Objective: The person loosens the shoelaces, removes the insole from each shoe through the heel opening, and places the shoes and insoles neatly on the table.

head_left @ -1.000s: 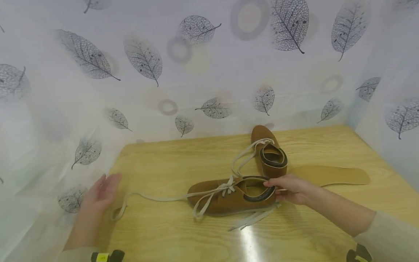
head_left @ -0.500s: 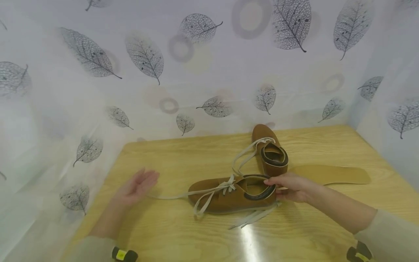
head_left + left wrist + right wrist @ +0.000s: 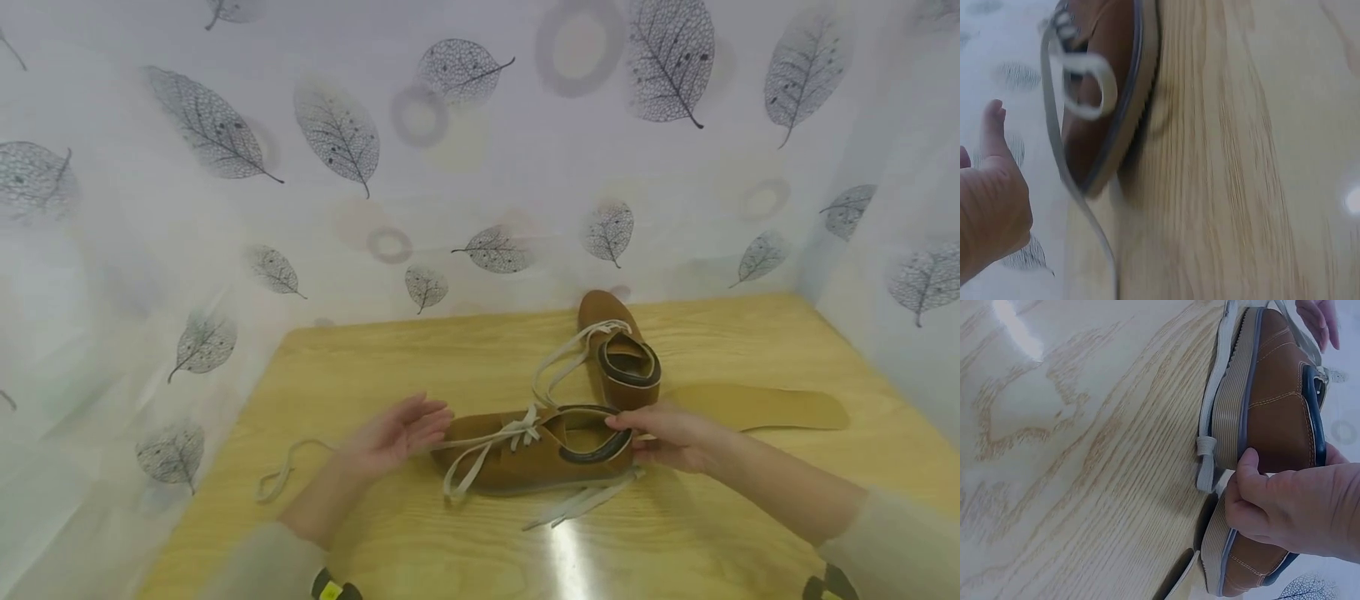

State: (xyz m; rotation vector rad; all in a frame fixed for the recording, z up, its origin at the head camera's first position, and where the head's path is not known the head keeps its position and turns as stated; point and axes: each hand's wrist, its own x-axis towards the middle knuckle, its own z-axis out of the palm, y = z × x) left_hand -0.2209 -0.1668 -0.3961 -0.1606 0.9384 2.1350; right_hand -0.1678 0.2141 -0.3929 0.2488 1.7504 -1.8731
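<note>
A brown lace-up shoe (image 3: 517,468) lies across the middle of the table, toe to the left. My right hand (image 3: 671,437) grips it at the heel, by the dark collar; the right wrist view shows the thumb pressed on the heel of the shoe (image 3: 1279,394). My left hand (image 3: 396,437) hovers by the toe, its fingers straight and holding nothing. One long pale shoelace (image 3: 281,483) trails from the eyelets past that hand to the left. In the left wrist view the lace (image 3: 1054,119) hangs beside a loop over the toe.
A second brown shoe (image 3: 603,310) stands behind, toe toward the wall. To its right lies a flat tan insole (image 3: 787,408). A bundled pale lace (image 3: 588,502) lies in front of the near shoe. Leaf-printed sheeting (image 3: 480,183) surrounds the table (image 3: 420,550).
My left hand has swept rightward from beyond the table's left edge to the toe of the near shoe. The right hand keeps its grip on the heel.
</note>
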